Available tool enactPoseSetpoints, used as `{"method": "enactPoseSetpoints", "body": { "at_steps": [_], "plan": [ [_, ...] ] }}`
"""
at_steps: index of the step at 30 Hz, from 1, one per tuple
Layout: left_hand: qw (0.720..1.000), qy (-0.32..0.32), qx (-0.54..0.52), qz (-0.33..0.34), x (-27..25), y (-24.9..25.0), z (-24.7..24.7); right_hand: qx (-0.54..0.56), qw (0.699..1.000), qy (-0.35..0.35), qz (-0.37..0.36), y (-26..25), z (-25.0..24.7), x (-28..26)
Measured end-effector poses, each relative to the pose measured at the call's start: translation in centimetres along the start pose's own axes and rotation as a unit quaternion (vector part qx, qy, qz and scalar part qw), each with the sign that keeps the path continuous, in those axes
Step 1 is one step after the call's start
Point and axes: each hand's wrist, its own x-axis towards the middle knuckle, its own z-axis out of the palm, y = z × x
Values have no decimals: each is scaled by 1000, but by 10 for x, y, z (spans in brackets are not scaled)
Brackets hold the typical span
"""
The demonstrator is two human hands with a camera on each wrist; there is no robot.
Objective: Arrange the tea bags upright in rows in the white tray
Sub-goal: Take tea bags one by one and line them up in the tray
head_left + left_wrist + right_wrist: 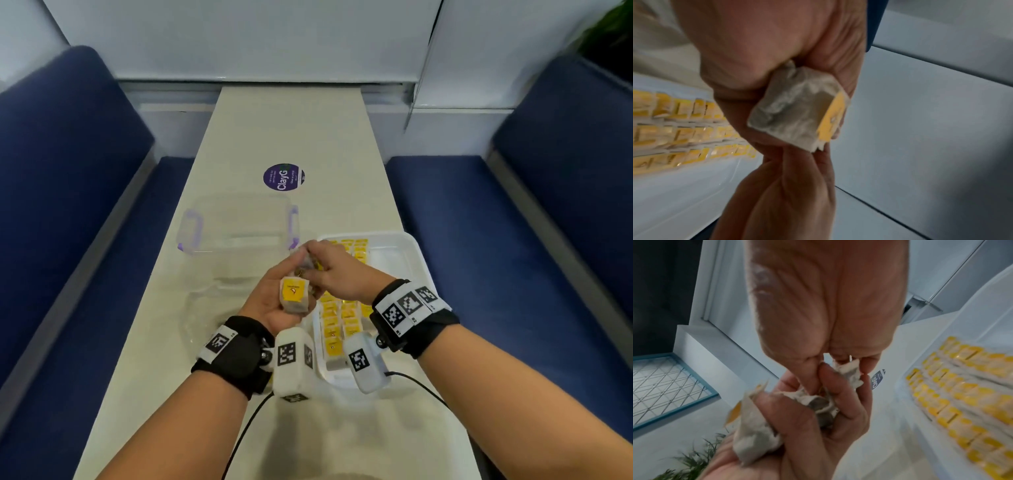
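My left hand (274, 291) is raised palm up over the table and grips a bunch of tea bags (295, 295), white paper with yellow tags, also seen close in the left wrist view (797, 112). From the right, my right hand (313, 255) reaches in and pinches one tea bag (849, 371) at the top of that bunch. The white tray (416, 253) lies below and to the right of both hands. Rows of upright tea bags (342, 318) fill its left part; my hands hide the middle of the rows.
A clear plastic box (239, 222) with purple latches stands left of the tray, and its clear lid (212, 308) lies nearer me. A round purple sticker (284, 176) sits farther up the narrow table. Blue benches flank the table on both sides.
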Motion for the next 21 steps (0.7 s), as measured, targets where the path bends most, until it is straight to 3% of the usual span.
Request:
{"method": "enactPoseSetpoints", "body": {
  "at_steps": [2, 5, 9, 11, 17, 21],
  "plan": [
    [1000, 10, -6, -5, 5, -5, 7, 16, 1000, -5, 9, 6, -7, -6],
    [999, 29, -35, -2, 9, -11, 20, 128, 991, -18, 19, 14, -19, -16],
    [996, 17, -90, -4, 10, -15, 35, 155, 986, 64, 7, 22, -30, -27],
    [995, 19, -102, 13, 13, -17, 39, 137, 987, 77, -14, 26, -33, -32],
    [991, 77, -82, 78, 36, -26, 33, 19, 999, 22, -41, 35, -30, -31],
    [986, 90, -91, 111, 43, -32, 34, 78, 995, 56, -12, 42, -34, -32]
  ]
}}
